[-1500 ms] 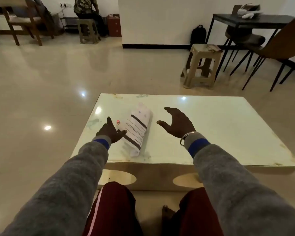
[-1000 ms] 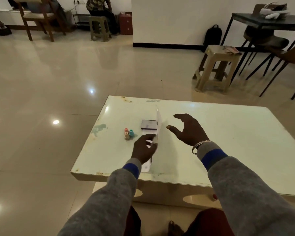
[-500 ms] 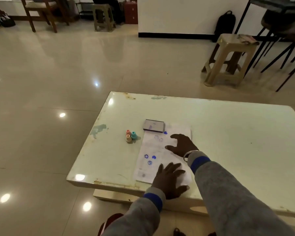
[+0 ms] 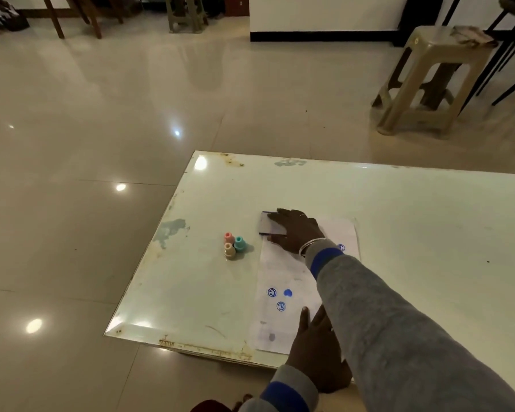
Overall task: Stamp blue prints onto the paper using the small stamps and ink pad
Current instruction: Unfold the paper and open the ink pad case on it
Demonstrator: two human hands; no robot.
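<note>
A white paper lies flat on the pale table, with several blue prints near its left side. At the paper's far left corner sits the dark ink pad. My right hand covers the pad, fingers over the top and thumb at its near edge. My left hand presses flat on the paper's near edge, fingers spread. Three small stamps stand upright in a cluster left of the paper: pink, teal and beige.
The table's left edge and near edge drop to a glossy tiled floor. A beige plastic stool stands beyond the far right of the table, beside dark chair legs. Wooden chair legs and another stool are at the far left.
The paper was unfolded and laid flat. My right hand has moved from the paper's middle up onto the ink pad. My left hand stays pressed on the near edge.
</note>
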